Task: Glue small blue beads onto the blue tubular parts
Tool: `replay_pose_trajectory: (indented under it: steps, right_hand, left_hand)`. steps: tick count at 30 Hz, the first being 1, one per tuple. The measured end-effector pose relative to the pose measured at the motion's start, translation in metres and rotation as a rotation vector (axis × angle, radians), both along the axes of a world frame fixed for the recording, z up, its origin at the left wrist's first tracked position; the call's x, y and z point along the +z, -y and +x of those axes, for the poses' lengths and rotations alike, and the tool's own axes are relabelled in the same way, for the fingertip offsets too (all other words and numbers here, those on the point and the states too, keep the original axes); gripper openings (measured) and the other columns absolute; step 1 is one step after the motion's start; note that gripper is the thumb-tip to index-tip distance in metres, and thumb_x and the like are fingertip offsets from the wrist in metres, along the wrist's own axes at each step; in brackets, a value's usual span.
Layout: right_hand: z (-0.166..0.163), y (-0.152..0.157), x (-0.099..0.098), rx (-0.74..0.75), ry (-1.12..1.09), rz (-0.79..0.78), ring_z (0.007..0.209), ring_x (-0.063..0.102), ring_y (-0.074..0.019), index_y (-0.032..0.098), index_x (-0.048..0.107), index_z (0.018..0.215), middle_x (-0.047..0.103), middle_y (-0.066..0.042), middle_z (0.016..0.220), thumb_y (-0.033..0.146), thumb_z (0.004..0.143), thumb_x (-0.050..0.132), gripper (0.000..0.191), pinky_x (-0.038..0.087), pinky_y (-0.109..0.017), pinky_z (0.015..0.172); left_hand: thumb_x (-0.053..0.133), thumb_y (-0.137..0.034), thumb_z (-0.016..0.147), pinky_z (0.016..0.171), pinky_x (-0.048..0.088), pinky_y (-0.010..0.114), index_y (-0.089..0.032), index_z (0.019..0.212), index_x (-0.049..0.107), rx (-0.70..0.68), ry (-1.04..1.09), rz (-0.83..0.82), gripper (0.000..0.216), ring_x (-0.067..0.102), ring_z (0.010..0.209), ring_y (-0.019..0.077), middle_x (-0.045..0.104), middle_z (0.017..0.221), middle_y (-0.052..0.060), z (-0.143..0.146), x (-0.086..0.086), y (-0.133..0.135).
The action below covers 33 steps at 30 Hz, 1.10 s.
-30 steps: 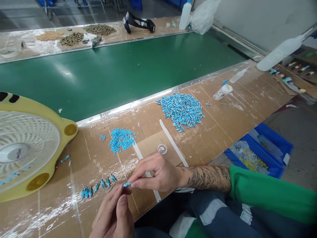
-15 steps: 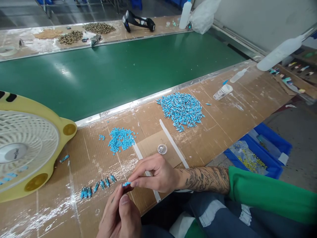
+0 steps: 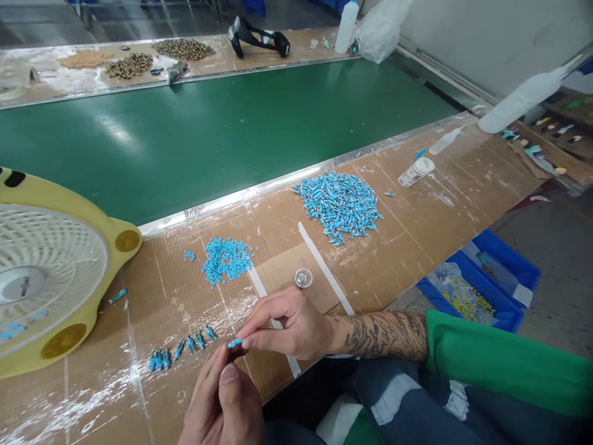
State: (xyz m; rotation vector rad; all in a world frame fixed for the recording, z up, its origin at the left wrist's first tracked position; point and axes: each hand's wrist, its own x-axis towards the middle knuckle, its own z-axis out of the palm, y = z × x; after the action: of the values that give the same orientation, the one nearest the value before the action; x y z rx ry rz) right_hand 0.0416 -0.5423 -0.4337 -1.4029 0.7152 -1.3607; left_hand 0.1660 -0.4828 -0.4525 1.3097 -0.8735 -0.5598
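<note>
Both my hands meet over the near edge of the cardboard-covered bench (image 3: 417, 210). My right hand (image 3: 290, 324) pinches a small blue part (image 3: 235, 343) between thumb and forefinger. My left hand (image 3: 222, 402) is closed, its fingertips touching the same blue part from below. Just left of it, a short row of finished blue pieces (image 3: 180, 349) lies on the bench. A small pile of blue caps (image 3: 226, 259) lies further back, and a large heap of blue tubes (image 3: 339, 206) sits to the right.
A small clear dish (image 3: 303, 277) stands just beyond my right hand. A yellow and white fan (image 3: 50, 272) lies at the left. A green conveyor belt (image 3: 222, 123) runs behind the bench. White bottles (image 3: 417, 171) lie at the right; a blue bin (image 3: 482, 284) sits below.
My hands have stayed together on the blue part, with only a slight shift of the left hand's fingers. The camera has drifted a little.
</note>
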Motion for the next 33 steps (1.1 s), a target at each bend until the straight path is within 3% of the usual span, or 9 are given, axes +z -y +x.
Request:
replay_pose_trajectory:
  steps: [8,26,30,33]
  right_hand:
    - [0.004,0.002,0.0,-0.011,-0.011,0.003,0.078,0.072,-0.012,0.01,0.077,0.092,0.077,-0.009,0.086,0.013,0.084,0.075,0.009,0.059,-0.02,0.072]
    - [0.014,0.006,-0.011,-0.007,-0.005,0.063,0.075,0.071,-0.0111,0.01,0.078,0.093,0.077,-0.008,0.085,0.013,0.084,0.076,0.009,0.058,-0.02,0.071]
    - [0.015,0.006,-0.011,-0.026,-0.024,0.035,0.076,0.07,-0.0107,0.011,0.077,0.092,0.077,-0.007,0.084,0.015,0.085,0.075,0.008,0.057,-0.02,0.072]
    - [0.016,0.009,-0.013,-0.053,-0.071,-0.008,0.078,0.07,-0.0112,0.012,0.077,0.093,0.077,-0.007,0.087,0.019,0.088,0.073,0.01,0.057,-0.022,0.075]
  left_hand:
    - [0.077,-0.023,0.084,0.073,0.059,0.028,-0.026,0.098,0.08,0.073,-0.012,-0.027,0.015,0.072,0.074,0.0132,0.078,0.094,-0.001,-0.001,-0.001,0.003]
    - [0.076,-0.022,0.085,0.082,0.06,0.033,-0.025,0.102,0.079,0.044,-0.003,0.02,0.018,0.072,0.077,0.0147,0.078,0.096,0.0,0.007,-0.006,0.006]
    - [0.079,-0.021,0.081,0.074,0.061,0.029,-0.022,0.098,0.08,0.06,-0.084,0.006,0.018,0.071,0.073,0.0137,0.078,0.092,0.001,0.009,-0.007,0.011]
    - [0.081,-0.02,0.077,0.073,0.061,0.025,-0.021,0.102,0.079,-0.004,-0.225,-0.006,0.025,0.071,0.074,0.0123,0.077,0.089,-0.001,0.012,-0.009,0.017]
